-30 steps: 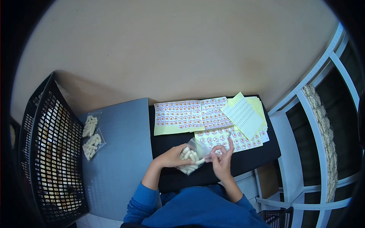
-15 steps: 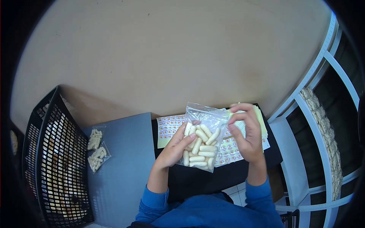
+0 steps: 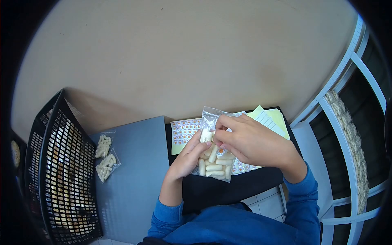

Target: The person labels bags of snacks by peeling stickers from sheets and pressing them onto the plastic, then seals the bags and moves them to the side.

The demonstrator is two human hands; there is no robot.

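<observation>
My left hand (image 3: pixel 185 158) grips the left side of a clear zip bag (image 3: pixel 210 116), thumb across its front. Inside the bag are several pale, finger-shaped pieces (image 3: pixel 213 168). My right hand (image 3: pixel 249 141) reaches over the bag's front from the right, its fingers bent and pinched together. A small round sticker (image 3: pixel 221 151) with an orange middle shows at those fingertips, against the bag. Sheets of similar round stickers (image 3: pixel 185 130) lie behind and under the bag, partly hidden by it and my right hand.
Two filled bags (image 3: pixel 107 165) lie on the grey surface (image 3: pixel 136 163) at left, beside a tall black basket (image 3: pixel 69 175). Yellow backing sheets (image 3: pixel 279 120) lie on the black table (image 3: pixel 200 196). A pale metal rack (image 3: pixel 359 69) holding a long wrapped bundle (image 3: pixel 347 143) stands right.
My right hand has moved left from beside the bag onto its front. The round sticker now shows on the bag's front. My left hand keeps its hold.
</observation>
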